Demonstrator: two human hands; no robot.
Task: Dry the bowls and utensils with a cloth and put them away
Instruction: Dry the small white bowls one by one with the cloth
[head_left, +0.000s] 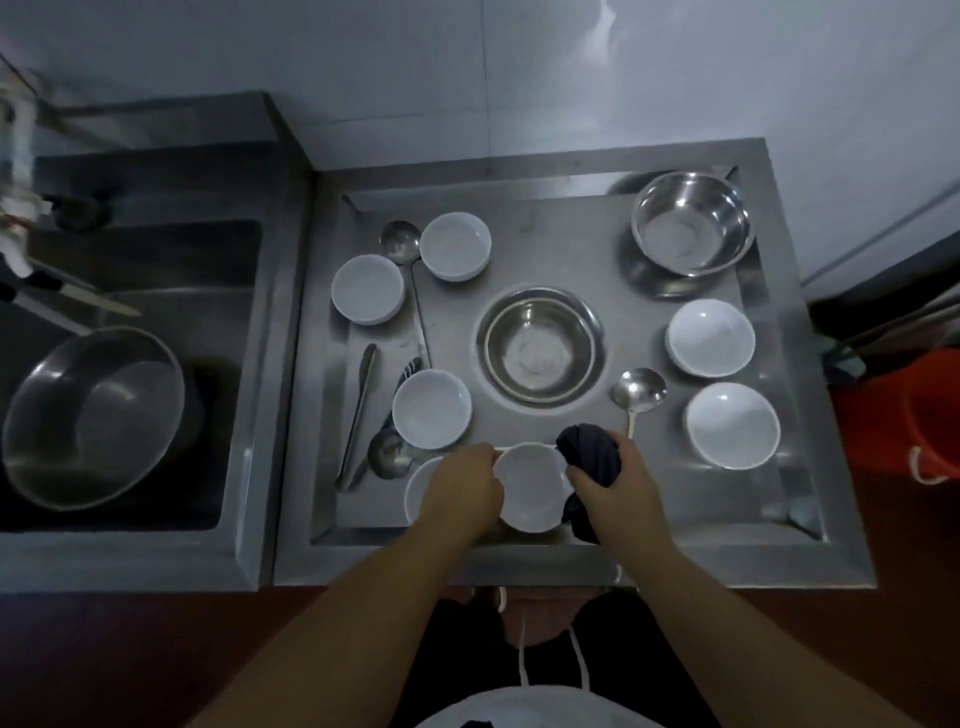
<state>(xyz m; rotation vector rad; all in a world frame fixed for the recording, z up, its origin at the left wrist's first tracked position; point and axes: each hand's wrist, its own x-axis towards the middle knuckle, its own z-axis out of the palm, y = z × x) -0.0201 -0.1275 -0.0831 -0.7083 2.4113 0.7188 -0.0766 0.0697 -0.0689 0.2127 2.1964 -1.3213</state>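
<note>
Dim, bluish light throughout; soft glare on the steel bowl (693, 223) at one o'clock and the wall (608, 31) at twelve. Edges bow with wide-angle distortion; the nine-to-ten o'clock corner smears with blur.

Both forearms are bare from the elbow down, with no sleeves, watch, bracelet or rings showing on the left hand (464, 486) or the right hand (618, 486). The nails are too small and dim to judge. At the near edge of the view, low and central, sits a pale, whitish garment (524, 706) with a small dark patch at its near edge. Just beyond it is dark clothing (613, 649), black or very dark, spreading left and right beneath the arms. Two thin white drawstrings (581, 660) hang down across this dark fabric, one left of centre and one right of it.
</note>
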